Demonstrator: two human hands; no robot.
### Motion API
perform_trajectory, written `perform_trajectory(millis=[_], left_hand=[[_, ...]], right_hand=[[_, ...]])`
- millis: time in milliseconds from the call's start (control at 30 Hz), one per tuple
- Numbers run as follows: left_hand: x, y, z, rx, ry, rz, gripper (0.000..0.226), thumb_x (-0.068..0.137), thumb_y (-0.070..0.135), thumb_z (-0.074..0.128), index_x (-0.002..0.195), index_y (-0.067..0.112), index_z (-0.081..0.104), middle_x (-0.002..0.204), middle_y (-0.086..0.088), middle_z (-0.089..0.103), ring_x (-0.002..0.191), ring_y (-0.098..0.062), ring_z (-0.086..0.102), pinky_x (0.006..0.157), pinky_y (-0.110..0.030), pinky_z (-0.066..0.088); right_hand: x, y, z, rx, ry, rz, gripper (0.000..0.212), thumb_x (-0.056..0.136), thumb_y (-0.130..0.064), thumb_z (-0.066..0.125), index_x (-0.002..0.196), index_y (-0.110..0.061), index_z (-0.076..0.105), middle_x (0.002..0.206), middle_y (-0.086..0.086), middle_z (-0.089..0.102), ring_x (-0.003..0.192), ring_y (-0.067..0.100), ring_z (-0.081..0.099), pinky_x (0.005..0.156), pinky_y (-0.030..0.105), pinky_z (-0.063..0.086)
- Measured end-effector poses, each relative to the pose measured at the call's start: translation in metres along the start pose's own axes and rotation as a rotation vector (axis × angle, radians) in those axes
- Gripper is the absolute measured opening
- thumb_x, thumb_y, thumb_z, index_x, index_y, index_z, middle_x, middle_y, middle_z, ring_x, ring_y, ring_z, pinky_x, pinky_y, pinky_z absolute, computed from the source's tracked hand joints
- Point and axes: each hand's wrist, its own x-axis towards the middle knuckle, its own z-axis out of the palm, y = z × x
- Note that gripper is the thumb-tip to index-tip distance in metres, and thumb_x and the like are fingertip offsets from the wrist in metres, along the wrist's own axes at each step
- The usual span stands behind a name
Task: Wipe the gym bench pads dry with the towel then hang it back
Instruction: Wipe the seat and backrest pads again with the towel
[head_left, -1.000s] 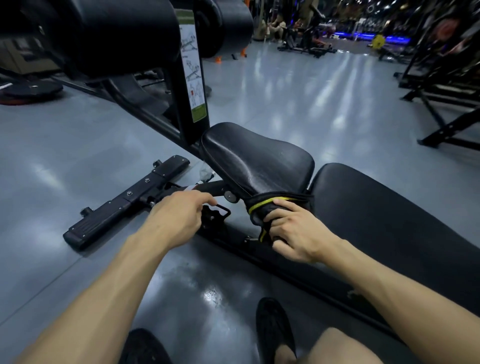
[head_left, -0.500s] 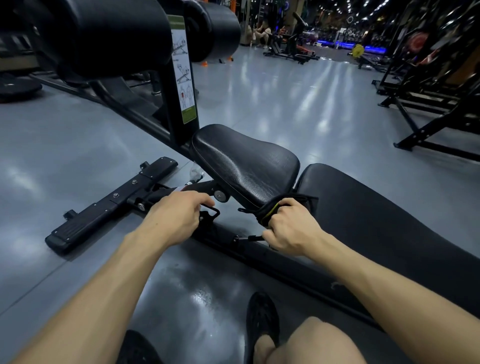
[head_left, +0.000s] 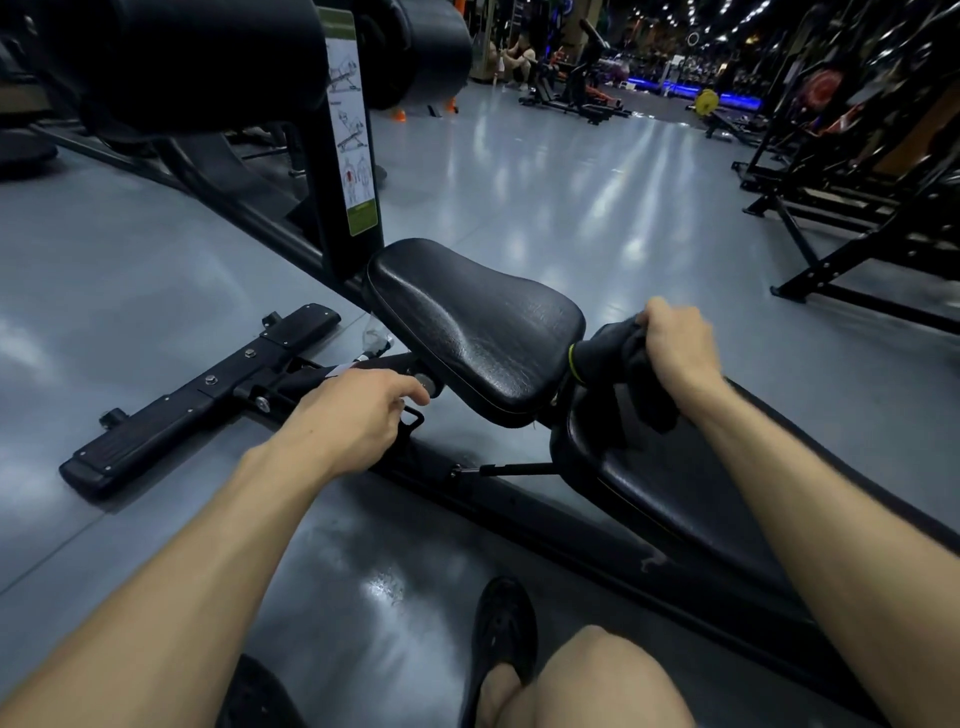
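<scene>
Right hand (head_left: 675, 345) is fisted around the towel (head_left: 618, 371), a dark bunched cloth with a thin yellow-green edge stripe. Towel sits at the gap between the seat pad (head_left: 475, 325) and the long back pad (head_left: 691, 483), pressed at the far right end of the seat pad, its loose tail draping down onto the top of the back pad. Knuckles up, thumb side toward the seat.

Left hand (head_left: 358, 418) is down on the bench frame (head_left: 291, 382) just below the near-left edge of the seat pad, fingers curled over the black bar next to a small pull handle (head_left: 413, 418). Palm faces down; whether it actually grips the bar or just rests on it, cannot tell from this angle.

Seat pad is black vinyl, creased, tilted up toward the upright post (head_left: 343, 171). Post carries an exercise instruction sticker (head_left: 353, 130) with a green band at the bottom. Two black roller pads (head_left: 208, 57) sit at the top of the post, partly cut off by the frame.

A flat black foot bar (head_left: 202, 400) with bolts lies across the grey floor (head_left: 545, 197) to the left. Floor is glossy with light glare. Person's bare knee (head_left: 592, 680) and a dark shoe (head_left: 506, 629) show at the bottom edge. Racks (head_left: 857, 171) stand at the right.
</scene>
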Motion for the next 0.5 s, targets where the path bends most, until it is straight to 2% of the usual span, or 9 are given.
perform_trajectory(millis=[67, 133, 200, 267, 300, 400, 500], left_hand=[[0.0, 0.002, 0.0, 0.013, -0.008, -0.004, 0.037, 0.103, 0.023, 0.041, 0.122, 0.046, 0.064, 0.121, 0.01, 0.064, 0.114, -0.021, 0.057, 0.088, -0.034, 0.049], [0.001, 0.004, 0.001, 0.019, -0.012, -0.001, 0.037, 0.103, 0.023, 0.041, 0.121, 0.046, 0.064, 0.119, 0.012, 0.062, 0.113, -0.02, 0.058, 0.088, -0.034, 0.049], [0.001, 0.006, 0.002, 0.035, -0.02, 0.002, 0.038, 0.103, 0.023, 0.041, 0.12, 0.047, 0.065, 0.11, 0.014, 0.058, 0.113, -0.02, 0.057, 0.089, -0.035, 0.049], [0.002, 0.007, 0.004, 0.052, -0.044, 0.0, 0.038, 0.102, 0.023, 0.042, 0.12, 0.047, 0.065, 0.11, 0.014, 0.058, 0.114, -0.021, 0.058, 0.091, -0.036, 0.049], [0.003, 0.008, 0.006, 0.057, -0.054, -0.001, 0.037, 0.102, 0.023, 0.042, 0.12, 0.047, 0.065, 0.114, 0.013, 0.062, 0.115, -0.022, 0.059, 0.093, -0.037, 0.05], [0.005, 0.009, 0.012, 0.057, -0.063, 0.005, 0.035, 0.101, 0.027, 0.044, 0.118, 0.049, 0.064, 0.124, 0.015, 0.067, 0.115, -0.021, 0.061, 0.095, -0.039, 0.051], [0.008, 0.012, 0.018, 0.032, -0.07, -0.001, 0.034, 0.1, 0.028, 0.043, 0.117, 0.05, 0.064, 0.124, 0.017, 0.067, 0.116, -0.02, 0.061, 0.096, -0.04, 0.051]], right_hand=[[-0.016, 0.014, 0.024, -0.157, -0.043, -0.186, 0.039, 0.078, -0.038, 0.036, 0.063, -0.011, 0.06, 0.075, 0.016, 0.065, 0.077, 0.039, 0.057, 0.071, 0.039, 0.044], [-0.035, 0.03, 0.04, -0.319, -0.085, -0.435, 0.032, 0.078, -0.035, 0.038, 0.053, -0.017, 0.045, 0.057, 0.002, 0.053, 0.065, 0.032, 0.05, 0.06, 0.036, 0.032], [-0.042, 0.038, 0.049, -0.456, -0.082, -0.644, 0.032, 0.08, -0.035, 0.037, 0.053, -0.02, 0.047, 0.057, 0.001, 0.055, 0.063, 0.029, 0.048, 0.059, 0.037, 0.03], [-0.046, 0.039, 0.058, -0.543, -0.112, -0.831, 0.035, 0.079, -0.036, 0.04, 0.057, -0.015, 0.057, 0.06, 0.005, 0.06, 0.063, 0.031, 0.051, 0.064, 0.041, 0.04], [-0.05, 0.039, 0.065, -0.599, -0.137, -0.909, 0.034, 0.078, -0.035, 0.042, 0.056, -0.014, 0.056, 0.058, 0.006, 0.06, 0.062, 0.03, 0.051, 0.068, 0.041, 0.042], [-0.065, 0.042, 0.096, -0.796, -0.185, -1.068, 0.038, 0.081, -0.037, 0.037, 0.05, -0.017, 0.047, 0.051, 0.004, 0.055, 0.061, 0.027, 0.043, 0.076, 0.04, 0.041], [-0.071, 0.045, 0.107, -0.825, -0.137, -1.125, 0.045, 0.084, -0.04, 0.029, 0.045, -0.018, 0.03, 0.044, 0.002, 0.038, 0.06, 0.024, 0.032, 0.076, 0.04, 0.038]])
